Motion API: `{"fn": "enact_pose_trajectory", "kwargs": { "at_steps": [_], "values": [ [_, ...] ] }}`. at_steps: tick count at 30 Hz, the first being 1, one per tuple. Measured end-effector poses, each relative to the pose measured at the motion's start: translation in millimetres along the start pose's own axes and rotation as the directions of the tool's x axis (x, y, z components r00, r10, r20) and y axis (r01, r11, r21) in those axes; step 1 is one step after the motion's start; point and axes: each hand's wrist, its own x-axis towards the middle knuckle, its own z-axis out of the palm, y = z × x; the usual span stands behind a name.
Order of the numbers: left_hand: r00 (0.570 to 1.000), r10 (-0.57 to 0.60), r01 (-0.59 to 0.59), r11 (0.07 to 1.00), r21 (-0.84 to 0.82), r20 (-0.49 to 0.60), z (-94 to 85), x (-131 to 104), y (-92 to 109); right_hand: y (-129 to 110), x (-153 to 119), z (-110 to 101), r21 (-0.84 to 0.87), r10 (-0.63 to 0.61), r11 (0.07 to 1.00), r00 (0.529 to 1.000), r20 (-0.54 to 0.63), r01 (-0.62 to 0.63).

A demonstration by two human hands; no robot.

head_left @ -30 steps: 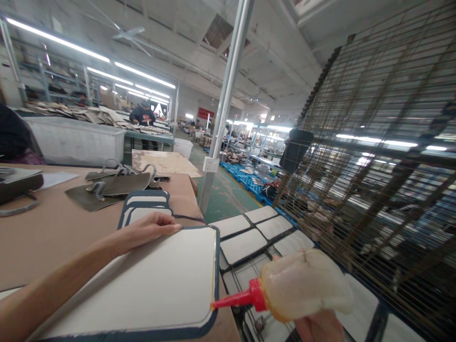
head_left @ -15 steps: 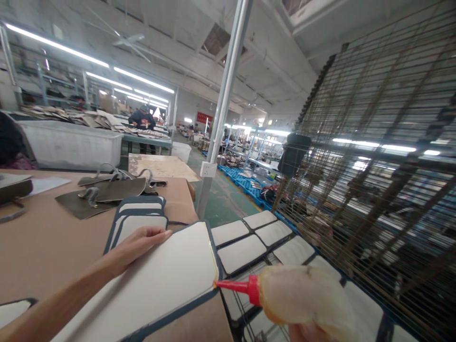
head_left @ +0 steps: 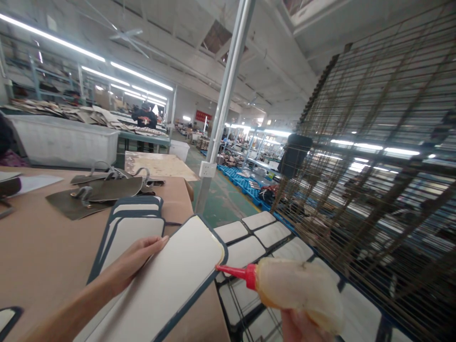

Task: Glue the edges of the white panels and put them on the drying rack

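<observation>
A white panel with a dark blue-grey border [head_left: 171, 275] lies slanted at the near right side of the desk [head_left: 39, 251], one rounded corner pointing away from the person. The left hand [head_left: 146, 251] grasps its left edge, thumb and fingers pinched together there. The right hand [head_left: 299, 325] grasps a translucent squeeze bottle [head_left: 299, 289] from below; most of its fingers are hidden behind the bottle. The bottle lies nearly level, and its red nozzle [head_left: 233, 271] points left, the tip at the panel's right corner, where a thin yellowish line, probably glue, runs along the inside of the border. Just beyond the left hand, a stack of bordered panels [head_left: 137, 232] rests on the desk, the panels overlapping unevenly. Farther back lie dark olive pieces with grey straps [head_left: 121, 187], and part of another bordered panel [head_left: 7, 319] shows at the lower left. To the right of the desk, more white panels [head_left: 245, 249] lie in rows over thin wires, beside a tall wire rack [head_left: 374, 156]. A metal post [head_left: 228, 90] carrying a white socket box [head_left: 207, 169] stands past the desk. Beyond are a large whitish bin [head_left: 64, 140] and a person in dark clothing [head_left: 144, 116] at another table.
</observation>
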Motion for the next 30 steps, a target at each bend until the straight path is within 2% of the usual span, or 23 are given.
{"fn": "enact_pose_trajectory", "kwargs": {
  "at_steps": [4,13,24,30],
  "values": [
    [1.000,0.002,-0.002,1.000,-0.015,0.017,-6.0,2,-4,5,0,8,0.076,0.090,0.993,0.994,-0.064,-0.085],
    [0.999,-0.032,0.033,0.998,-0.049,0.020,-13.3,2,-1,14,1,29,0.089,0.109,0.991,0.992,-0.063,-0.103],
    [0.998,-0.032,0.036,0.995,-0.094,0.045,-25.2,-1,8,25,-2,39,0.030,0.185,0.982,0.982,0.048,-0.186],
    [0.997,-0.022,0.029,0.994,-0.106,0.073,-34.5,1,8,28,-10,47,0.044,0.198,0.979,0.979,0.051,-0.200]
  ]
}}
